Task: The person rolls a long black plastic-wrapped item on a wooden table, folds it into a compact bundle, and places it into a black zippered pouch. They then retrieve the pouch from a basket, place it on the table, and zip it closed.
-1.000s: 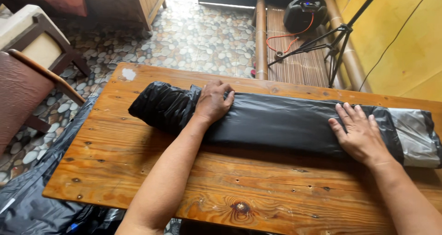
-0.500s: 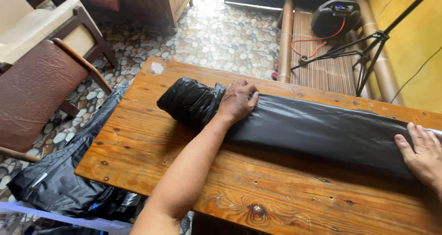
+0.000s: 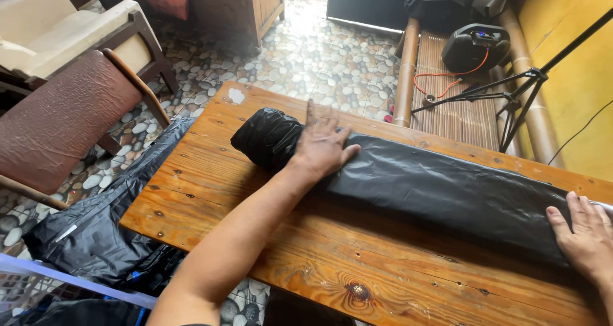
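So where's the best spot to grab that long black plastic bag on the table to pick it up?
Probably the bunched end of the black plastic bag, coming from the table's left end. There it is crumpled into a thick lump that fingers can close around, while the rest lies flat against the wood with little to pinch. The left hand rests flat beside that lump; the right hand presses the far end.

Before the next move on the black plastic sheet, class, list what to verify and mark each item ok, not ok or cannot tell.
1. Left hand flat on the black plastic sheet: ok.
2. Right hand pressing the sheet's other end: ok.
3. Sheet smooth between the hands: ok.
4. Bunched end smoothed out: not ok, crumpled.
5. Whole sheet on the wooden table: cannot tell, right end out of view.
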